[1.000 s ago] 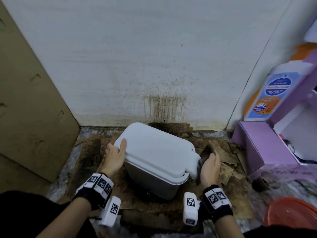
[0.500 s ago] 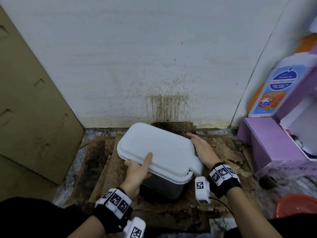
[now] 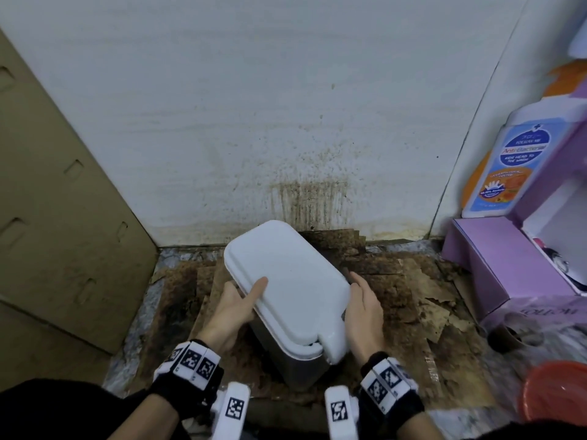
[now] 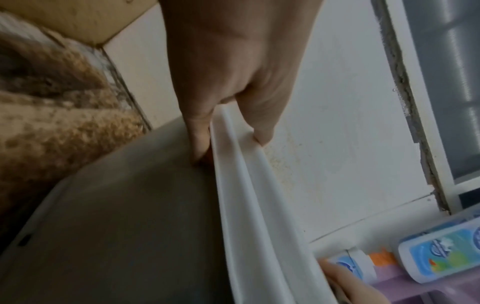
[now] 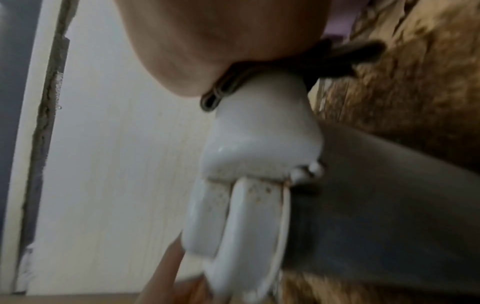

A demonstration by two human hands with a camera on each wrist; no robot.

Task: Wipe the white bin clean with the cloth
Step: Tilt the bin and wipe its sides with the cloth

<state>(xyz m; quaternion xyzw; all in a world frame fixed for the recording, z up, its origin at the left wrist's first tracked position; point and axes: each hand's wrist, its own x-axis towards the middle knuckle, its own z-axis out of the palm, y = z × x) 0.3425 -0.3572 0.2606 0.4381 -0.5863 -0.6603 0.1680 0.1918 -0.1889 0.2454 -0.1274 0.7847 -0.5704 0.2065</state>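
Note:
The white bin (image 3: 286, 281), with a white lid over a grey body, stands tilted on stained cardboard in the middle of the head view. My left hand (image 3: 244, 296) pinches the lid's left rim (image 4: 241, 195), thumb on top and fingers underneath against the grey wall (image 4: 130, 226). My right hand (image 3: 363, 312) grips the bin's right side beside the lid's latch tab (image 5: 259, 133). A dark cloth (image 5: 259, 76) is squeezed between that palm and the lid. A dark tip of the cloth (image 3: 346, 274) shows past the thumb. The right fingers are hidden behind the bin.
A brown cardboard panel (image 3: 63, 217) leans at the left. The white wall (image 3: 301, 122) behind is stained brown. At the right are a purple box (image 3: 495, 258), a wash bottle (image 3: 505, 163), a small brown cup (image 3: 505, 336) and an orange basin (image 3: 556, 392). Peeling cardboard (image 3: 413, 296) covers the floor.
The bin has turned so its long side points away from me. My left hand slid down the left rim; my right hand came back from the far end to the right side.

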